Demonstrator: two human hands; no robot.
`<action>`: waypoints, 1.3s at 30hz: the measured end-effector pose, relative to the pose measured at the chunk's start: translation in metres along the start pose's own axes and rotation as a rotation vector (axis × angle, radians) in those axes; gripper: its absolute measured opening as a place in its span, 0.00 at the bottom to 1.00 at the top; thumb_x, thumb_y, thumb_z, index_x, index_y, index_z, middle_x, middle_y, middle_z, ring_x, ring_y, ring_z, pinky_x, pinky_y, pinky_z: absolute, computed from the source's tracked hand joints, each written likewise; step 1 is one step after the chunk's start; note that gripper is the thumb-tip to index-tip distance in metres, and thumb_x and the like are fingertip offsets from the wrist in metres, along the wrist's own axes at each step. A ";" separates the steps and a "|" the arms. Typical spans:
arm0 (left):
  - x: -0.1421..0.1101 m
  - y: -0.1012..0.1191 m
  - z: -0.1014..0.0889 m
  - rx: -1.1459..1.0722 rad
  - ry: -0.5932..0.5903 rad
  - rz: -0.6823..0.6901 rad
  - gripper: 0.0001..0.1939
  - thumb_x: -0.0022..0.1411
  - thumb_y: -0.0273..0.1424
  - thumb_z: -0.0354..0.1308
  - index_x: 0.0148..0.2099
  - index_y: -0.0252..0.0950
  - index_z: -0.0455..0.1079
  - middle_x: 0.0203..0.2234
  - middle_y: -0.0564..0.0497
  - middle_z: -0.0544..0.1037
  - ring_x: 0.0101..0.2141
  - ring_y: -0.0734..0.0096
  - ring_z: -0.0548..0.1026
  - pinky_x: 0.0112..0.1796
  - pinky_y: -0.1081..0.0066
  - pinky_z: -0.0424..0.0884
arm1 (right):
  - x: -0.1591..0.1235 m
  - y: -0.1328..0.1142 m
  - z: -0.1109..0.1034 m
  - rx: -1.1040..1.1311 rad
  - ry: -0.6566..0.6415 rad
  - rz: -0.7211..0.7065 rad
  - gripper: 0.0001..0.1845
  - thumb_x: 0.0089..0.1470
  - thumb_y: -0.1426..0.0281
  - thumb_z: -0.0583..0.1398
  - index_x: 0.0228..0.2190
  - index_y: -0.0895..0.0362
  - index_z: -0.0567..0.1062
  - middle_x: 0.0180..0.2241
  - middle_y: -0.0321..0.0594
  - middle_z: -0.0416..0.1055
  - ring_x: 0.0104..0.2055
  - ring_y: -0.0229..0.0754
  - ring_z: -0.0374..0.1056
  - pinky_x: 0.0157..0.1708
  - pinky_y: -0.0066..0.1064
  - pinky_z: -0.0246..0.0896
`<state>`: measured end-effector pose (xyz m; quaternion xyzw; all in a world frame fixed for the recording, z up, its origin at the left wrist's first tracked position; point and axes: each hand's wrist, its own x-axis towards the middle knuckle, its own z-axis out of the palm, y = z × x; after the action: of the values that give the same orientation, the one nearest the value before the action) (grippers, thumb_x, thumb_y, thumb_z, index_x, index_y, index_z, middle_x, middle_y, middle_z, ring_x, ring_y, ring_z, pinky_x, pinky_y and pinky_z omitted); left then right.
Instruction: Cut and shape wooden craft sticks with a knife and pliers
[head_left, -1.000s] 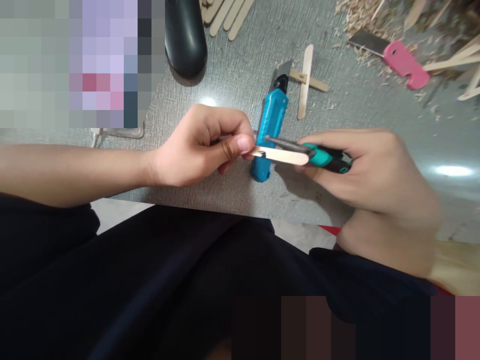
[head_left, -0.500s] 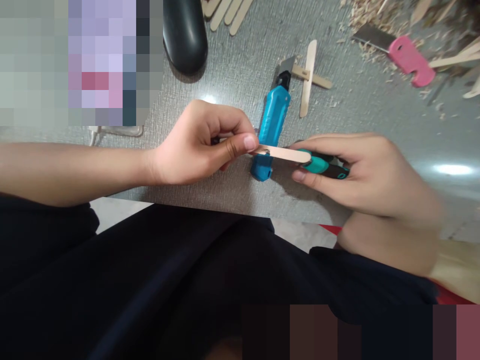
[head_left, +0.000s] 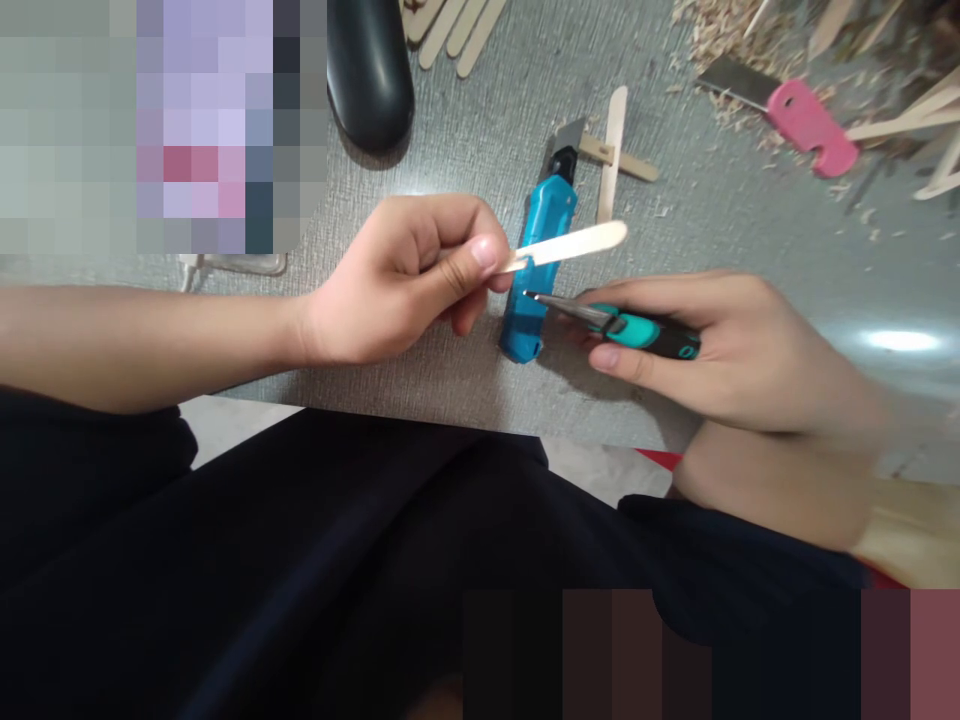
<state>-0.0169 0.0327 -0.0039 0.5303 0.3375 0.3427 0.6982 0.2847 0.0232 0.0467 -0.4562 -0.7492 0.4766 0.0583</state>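
Between thumb and fingers, my left hand pinches a popsicle stick that points right, with a ragged notch near my thumb. My right hand is wrapped round teal-and-black long-nose pliers. Their dark metal tips point left, just below the stick and apart from it. Under both lies a blue utility knife on the table, its blade out toward the top. By the blade, two popsicle sticks form a cross.
A black rounded object stands at upper left, near several popsicle sticks. At upper right lies a pink-handled blade among wood shavings and cut sticks. The grey table's front edge runs by my lap.
The popsicle stick has tilted, its free end rising away from the pliers. The pliers' jaws, hidden behind the stick before, now show. My right hand has hardly moved.
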 end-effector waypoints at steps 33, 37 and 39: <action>-0.001 -0.004 -0.001 0.168 0.024 0.266 0.31 0.72 0.62 0.71 0.35 0.39 0.81 0.30 0.50 0.85 0.29 0.75 0.79 0.32 0.72 0.75 | -0.001 -0.005 0.002 -0.050 0.028 -0.085 0.14 0.70 0.61 0.68 0.51 0.52 0.89 0.40 0.39 0.89 0.35 0.45 0.82 0.35 0.35 0.75; -0.002 0.002 -0.001 0.217 -0.015 0.242 0.33 0.73 0.64 0.68 0.35 0.39 0.81 0.29 0.50 0.86 0.32 0.72 0.85 0.35 0.74 0.81 | -0.003 -0.007 0.000 -0.013 -0.014 -0.014 0.16 0.69 0.58 0.68 0.51 0.52 0.90 0.38 0.37 0.88 0.33 0.43 0.80 0.33 0.34 0.74; -0.002 0.006 -0.001 0.233 -0.036 0.214 0.33 0.74 0.64 0.67 0.35 0.38 0.81 0.28 0.51 0.85 0.33 0.71 0.86 0.35 0.74 0.82 | -0.002 -0.008 0.000 0.011 -0.049 0.023 0.17 0.69 0.57 0.68 0.50 0.52 0.90 0.37 0.37 0.88 0.32 0.42 0.80 0.32 0.34 0.73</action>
<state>-0.0197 0.0331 0.0017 0.6469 0.3039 0.3641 0.5972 0.2808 0.0205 0.0534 -0.4528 -0.7423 0.4925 0.0367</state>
